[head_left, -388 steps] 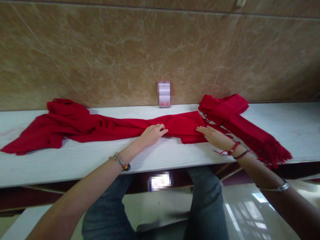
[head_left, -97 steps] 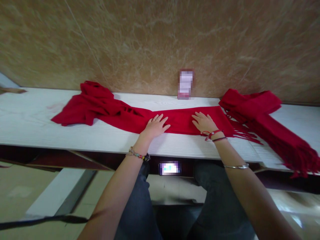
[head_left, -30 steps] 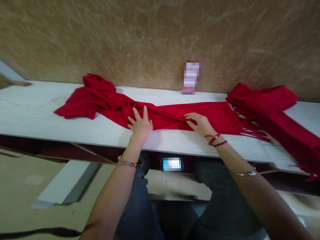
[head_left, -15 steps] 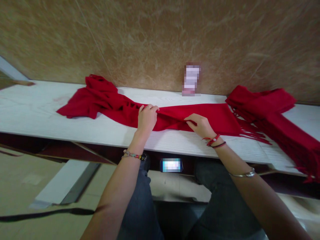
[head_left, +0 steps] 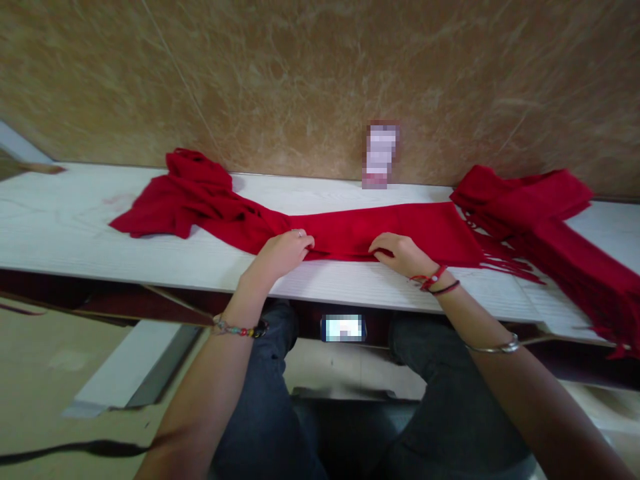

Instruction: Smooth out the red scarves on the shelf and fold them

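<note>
A long red scarf [head_left: 350, 230] lies stretched along the white table [head_left: 75, 233], bunched up at its left end and fringed at its right end. My left hand [head_left: 280, 255] is closed on the scarf's near edge around the middle. My right hand [head_left: 400, 252] pinches the same near edge a little further right. Both hands rest at the front side of the cloth, fingers curled onto it.
A second red fringed scarf [head_left: 540, 213] lies folded at the right end of the table, its tail hanging over the edge. A small box [head_left: 380, 155] stands against the marble wall. A phone [head_left: 343, 328] lies on my lap below the table edge.
My hands went from lying flat on the scarf to gripping it. The left hand came back from the far fold to the near edge. The scarf's middle now lies flatter.
</note>
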`<state>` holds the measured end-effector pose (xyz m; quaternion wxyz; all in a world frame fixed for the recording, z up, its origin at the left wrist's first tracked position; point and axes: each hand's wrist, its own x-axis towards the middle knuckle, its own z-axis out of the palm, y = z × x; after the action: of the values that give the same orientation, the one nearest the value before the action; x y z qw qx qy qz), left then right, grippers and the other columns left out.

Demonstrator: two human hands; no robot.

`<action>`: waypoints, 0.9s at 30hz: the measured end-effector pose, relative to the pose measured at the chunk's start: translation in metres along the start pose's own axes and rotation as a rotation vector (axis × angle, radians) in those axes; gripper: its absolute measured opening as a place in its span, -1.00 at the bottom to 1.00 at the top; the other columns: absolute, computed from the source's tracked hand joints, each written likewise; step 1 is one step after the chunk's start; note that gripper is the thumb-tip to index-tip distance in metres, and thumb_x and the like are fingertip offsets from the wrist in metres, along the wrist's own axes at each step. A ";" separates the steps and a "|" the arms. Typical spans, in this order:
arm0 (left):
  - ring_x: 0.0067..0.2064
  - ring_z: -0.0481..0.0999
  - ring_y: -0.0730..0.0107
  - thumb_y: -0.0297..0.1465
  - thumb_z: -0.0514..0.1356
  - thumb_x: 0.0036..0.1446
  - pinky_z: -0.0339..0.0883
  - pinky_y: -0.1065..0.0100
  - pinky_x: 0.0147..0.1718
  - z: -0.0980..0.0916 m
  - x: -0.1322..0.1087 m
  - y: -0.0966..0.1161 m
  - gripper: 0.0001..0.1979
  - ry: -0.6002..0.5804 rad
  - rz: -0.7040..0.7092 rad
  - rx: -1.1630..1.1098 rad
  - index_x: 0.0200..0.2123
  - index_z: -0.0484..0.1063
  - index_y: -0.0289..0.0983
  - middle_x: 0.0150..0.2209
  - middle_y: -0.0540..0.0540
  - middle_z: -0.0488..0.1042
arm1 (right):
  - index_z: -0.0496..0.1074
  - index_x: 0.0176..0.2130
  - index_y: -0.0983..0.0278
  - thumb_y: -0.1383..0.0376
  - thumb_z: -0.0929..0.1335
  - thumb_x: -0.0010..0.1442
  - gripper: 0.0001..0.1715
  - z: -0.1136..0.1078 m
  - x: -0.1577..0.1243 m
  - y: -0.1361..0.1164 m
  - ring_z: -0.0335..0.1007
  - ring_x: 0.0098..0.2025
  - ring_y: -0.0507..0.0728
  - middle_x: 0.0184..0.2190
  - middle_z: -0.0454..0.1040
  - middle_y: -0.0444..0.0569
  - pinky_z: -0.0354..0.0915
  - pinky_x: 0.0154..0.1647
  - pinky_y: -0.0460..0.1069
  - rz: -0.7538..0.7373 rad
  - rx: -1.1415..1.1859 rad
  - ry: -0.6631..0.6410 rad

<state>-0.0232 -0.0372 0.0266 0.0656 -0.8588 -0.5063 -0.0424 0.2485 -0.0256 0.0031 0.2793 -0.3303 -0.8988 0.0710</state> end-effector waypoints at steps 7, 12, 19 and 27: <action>-0.18 0.45 0.33 -0.59 -0.01 0.04 0.32 0.39 -0.27 -0.009 -0.002 0.006 -0.71 -0.020 0.022 -0.020 -0.26 0.44 -0.25 -0.21 -0.08 0.43 | 0.47 -0.35 0.27 0.41 0.25 0.12 -0.80 -0.005 -0.007 0.000 0.42 -0.22 0.09 -0.31 0.52 -0.01 0.35 -0.14 0.01 -0.028 0.020 -0.004; -0.18 0.44 0.34 -0.61 -0.02 0.05 0.30 0.40 -0.30 -0.004 -0.002 0.007 -0.69 -0.103 0.008 -0.018 -0.21 0.41 -0.27 -0.19 -0.10 0.42 | 0.49 -0.30 0.30 0.39 0.26 0.14 -0.80 -0.003 -0.013 0.003 0.41 -0.14 0.12 -0.25 0.51 0.04 0.35 -0.09 0.05 -0.069 -0.032 -0.070; -0.09 0.41 0.31 -0.37 0.05 0.16 0.28 0.37 -0.17 -0.005 0.000 0.024 -0.69 -0.057 0.197 -0.056 -0.02 0.34 -0.23 -0.07 -0.11 0.36 | 0.49 -0.19 0.28 0.41 0.28 0.07 -0.70 -0.020 -0.020 0.003 0.40 -0.09 0.15 -0.16 0.50 0.04 0.34 -0.04 0.07 -0.019 -0.148 -0.135; -0.11 0.42 0.33 -0.57 -0.04 0.14 0.31 0.38 -0.25 0.003 0.010 0.031 -0.67 0.014 0.116 0.010 -0.08 0.38 -0.27 -0.10 -0.12 0.38 | 0.49 -0.16 0.37 0.50 0.20 0.08 -0.61 -0.021 -0.028 -0.005 0.41 -0.11 0.20 -0.15 0.50 0.12 0.36 -0.11 0.08 0.034 -0.349 -0.158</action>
<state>0.0090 -0.0428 0.0228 0.0756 -0.8860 -0.4557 -0.0419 0.2751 -0.0485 0.0097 0.1452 -0.3824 -0.9108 -0.0554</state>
